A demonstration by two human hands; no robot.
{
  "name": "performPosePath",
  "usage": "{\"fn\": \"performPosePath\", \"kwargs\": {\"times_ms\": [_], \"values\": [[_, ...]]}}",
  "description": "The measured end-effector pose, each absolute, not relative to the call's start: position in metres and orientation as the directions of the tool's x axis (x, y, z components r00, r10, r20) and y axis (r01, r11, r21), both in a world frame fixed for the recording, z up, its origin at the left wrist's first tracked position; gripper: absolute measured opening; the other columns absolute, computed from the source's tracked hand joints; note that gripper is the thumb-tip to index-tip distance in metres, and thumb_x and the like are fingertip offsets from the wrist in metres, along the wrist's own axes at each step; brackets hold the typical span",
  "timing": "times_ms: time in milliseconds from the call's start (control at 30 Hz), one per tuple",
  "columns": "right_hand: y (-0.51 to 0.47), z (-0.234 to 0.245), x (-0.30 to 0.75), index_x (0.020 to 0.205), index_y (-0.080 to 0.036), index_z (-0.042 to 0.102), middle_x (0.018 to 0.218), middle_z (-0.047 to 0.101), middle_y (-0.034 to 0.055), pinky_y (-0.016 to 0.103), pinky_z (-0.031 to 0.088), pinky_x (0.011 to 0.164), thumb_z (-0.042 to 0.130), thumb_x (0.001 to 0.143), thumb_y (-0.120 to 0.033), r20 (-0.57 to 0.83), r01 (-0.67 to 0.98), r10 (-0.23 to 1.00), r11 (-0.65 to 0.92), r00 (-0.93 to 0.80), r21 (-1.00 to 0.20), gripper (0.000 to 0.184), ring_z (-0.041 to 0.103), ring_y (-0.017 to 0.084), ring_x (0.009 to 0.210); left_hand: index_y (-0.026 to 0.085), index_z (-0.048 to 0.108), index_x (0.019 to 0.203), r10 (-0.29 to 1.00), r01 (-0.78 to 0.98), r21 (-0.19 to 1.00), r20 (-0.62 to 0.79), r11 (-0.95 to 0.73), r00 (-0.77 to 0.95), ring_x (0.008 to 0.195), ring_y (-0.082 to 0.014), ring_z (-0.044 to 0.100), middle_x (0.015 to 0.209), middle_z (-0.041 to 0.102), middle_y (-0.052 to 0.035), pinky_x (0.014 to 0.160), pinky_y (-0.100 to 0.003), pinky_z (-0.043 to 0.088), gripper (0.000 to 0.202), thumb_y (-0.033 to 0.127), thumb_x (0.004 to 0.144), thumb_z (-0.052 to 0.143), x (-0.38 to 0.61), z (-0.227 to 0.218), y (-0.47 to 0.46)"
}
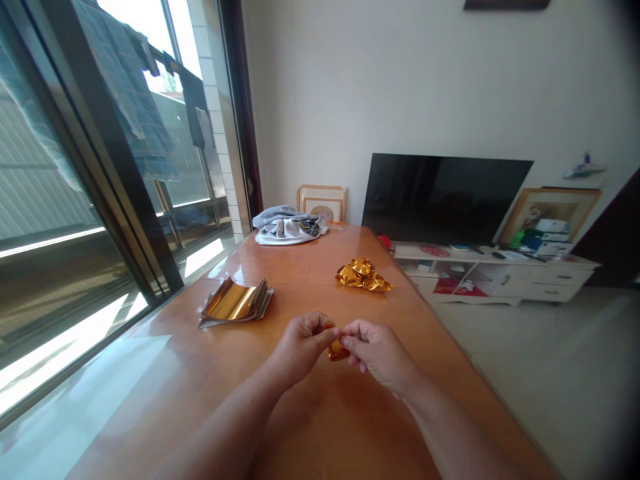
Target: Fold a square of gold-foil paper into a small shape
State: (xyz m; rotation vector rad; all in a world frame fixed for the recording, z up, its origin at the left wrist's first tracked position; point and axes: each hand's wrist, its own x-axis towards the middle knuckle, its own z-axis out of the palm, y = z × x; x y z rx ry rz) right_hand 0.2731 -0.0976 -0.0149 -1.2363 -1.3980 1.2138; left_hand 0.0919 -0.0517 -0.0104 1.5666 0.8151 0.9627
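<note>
- Gold foil piece (337, 349), small and creased, is held between the hands, above the counter (305, 280) and in front of the body. Its long axis seems to run away from the onlooker, tilted slightly, with the lower end toward the right hand, though fingers hide much of it.
- Jeans (135, 113) hang beyond the window glass, well off to the left.
- Foil stack (235, 303) lies flat near the counter's window edge, its top sheet curled up with the gold side showing, seemingly placed within easy reach of the left hand.
- Grey cloth (287, 227) sits bunched at the far end of the counter.
- Left hand (300, 347) pinches the foil's upper part between thumb and fingertips.
- Right hand (379, 353) closes on the foil from the other side, fingertips almost meeting the left hand's. Gripping from both sides probably steadies so small a piece.
- Crumpled foil (363, 275) lies in a loose heap ahead of the hands, apart from the stack.
- Television (440, 200) stands dark on a white cabinet (555, 280) past the counter.
</note>
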Motion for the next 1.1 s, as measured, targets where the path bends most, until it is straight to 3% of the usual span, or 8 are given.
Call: {"fn": "performPosePath", "kwargs": {"times_ms": [233, 433, 600, 767, 900, 1100], "values": [[-0.099, -0.010, 0.276, 0.087, -0.018, 0.064, 0.074, 0.070, 0.0024, 0.022, 0.037, 0.050, 0.070, 0.082, -0.051, 0.002, 0.146, 0.992, 0.021, -0.128, -0.989, 0.034, 0.054, 0.011, 0.056, 0.015, 0.072, 0.077, 0.841, 0.005, 0.981, 0.163, -0.193, 0.516, 0.069, -0.0175, 0.062, 0.074, 0.072, -0.0066, 0.065, -0.028, 0.045, 0.034, 0.047, 0.088, 0.064, 0.087, -0.005, -0.052], [-0.100, -0.009, 0.276, 0.085, -0.018, 0.063, 0.066, 0.065, -0.0005, 0.022, 0.035, 0.049, 0.068, 0.084, -0.042, -0.028, 0.145, 0.992, -0.011, -0.120, -0.989, 0.025, 0.050, 0.010, 0.053, 0.015, 0.073, 0.075, 0.862, 0.051, 0.971, 0.183, -0.234, 0.473, 0.069, -0.0175, 0.059, 0.071, 0.069, -0.0056, 0.068, -0.029, 0.044, 0.042, 0.049, 0.092, 0.056, 0.086, 0.002, -0.053], [-0.099, -0.009, 0.276, 0.085, -0.017, 0.063, 0.067, 0.065, 0.0000, 0.022, 0.034, 0.050, 0.069, 0.083, -0.039, -0.046, 0.004, 0.992, -0.046, -0.113, -0.999, 0.022, 0.050, 0.010, 0.055, 0.013, 0.070, 0.077, 0.899, -0.034, 0.985, 0.169, -0.170, 0.404, 0.071, -0.0188, 0.061, 0.073, 0.068, -0.0070, 0.072, -0.032, 0.047, 0.050, 0.053, 0.096, 0.047, 0.088, 0.004, -0.054], [-0.099, -0.009, 0.274, 0.087, -0.016, 0.063, 0.074, 0.070, 0.0032, 0.022, 0.034, 0.051, 0.069, 0.083, -0.036, -0.032, -0.100, 0.998, -0.037, -0.053, -0.994, 0.021, 0.050, 0.010, 0.058, 0.015, 0.066, 0.083, 0.931, -0.021, 0.973, 0.227, -0.231, 0.286, 0.077, -0.0171, 0.059, 0.081, 0.066, -0.0049, 0.074, -0.029, 0.047, 0.031, 0.044, 0.090, 0.060, 0.091, -0.002, -0.054], [-0.097, -0.013, 0.269, 0.089, -0.017, 0.064, 0.078, 0.071, 0.0051, 0.023, 0.036, 0.051, 0.070, 0.083, -0.039, 0.028, -0.058, 0.999, 0.029, 0.028, -0.998, 0.023, 0.052, 0.011, 0.060, 0.016, 0.061, 0.082, 0.928, -0.022, 0.956, 0.289, -0.292, 0.237, 0.072, -0.0134, 0.055, 0.076, 0.061, -0.0004, 0.068, -0.024, 0.044, 0.022, 0.036, 0.085, 0.068, 0.094, -0.007, -0.054], [-0.097, -0.019, 0.263, 0.089, -0.017, 0.065, 0.078, 0.071, 0.0055, 0.024, 0.039, 0.052, 0.069, 0.085, -0.043, 0.092, 0.003, 0.993, 0.092, 0.075, -0.996, 0.026, 0.055, 0.013, 0.062, 0.016, 0.059, 0.084, 0.933, -0.141, 0.968, 0.239, -0.207, 0.270, 0.071, -0.0136, 0.058, 0.076, 0.063, -0.0004, 0.067, -0.024, 0.047, 0.018, 0.031, 0.082, 0.070, 0.098, -0.005, -0.060]]}}
